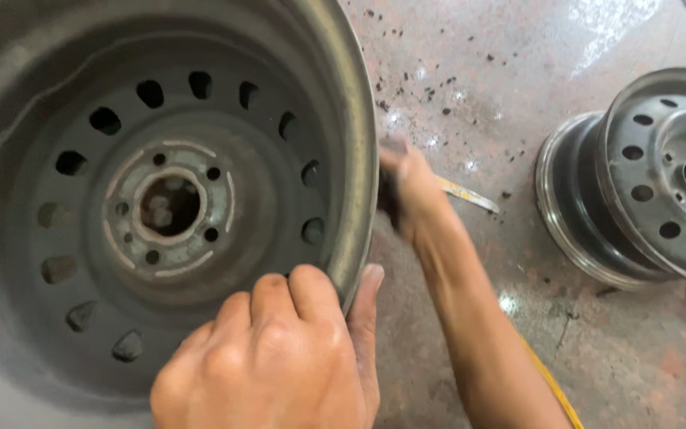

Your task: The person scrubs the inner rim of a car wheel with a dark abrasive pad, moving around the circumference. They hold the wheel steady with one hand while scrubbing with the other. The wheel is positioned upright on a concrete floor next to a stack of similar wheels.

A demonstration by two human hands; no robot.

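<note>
So the big grey steel wheel rim (160, 206) is filling most of the view, tipped toward the camera so you look straight into its dish, hub hole and ring of vent holes and all. The left hand (279, 357) is clamped over the near lip, fingers curled inside the barrel and the thumb pressed flat on the outer face, so it's closed tight on that edge. The right hand (406, 191) is just off the rim's right edge and blurred; it looks closed around a dark handle of a flat, pale-bladed tool (466, 195) that pokes out toward the floor, maybe a scraper, can't tell for sure. What I'd worry about: the rim seems to be steadied by that one grip, so if the scraping hand pushes hard it could roll or twist out and come down on the concrete floor (518, 63). Also the knuckles of the right hand are right beside the metal edge, so a slip of the tool could skin them, and the left thumb sits on the same side where the blade works. The floor looks shiny in spots and scattered with dark flakes, so footing might be slick. As for containers, there aren't really any; the dish of the rim holds nothing but grime. A second rim (645, 175), shinier, lies well apart on the right, and its dish is empty too.
</note>
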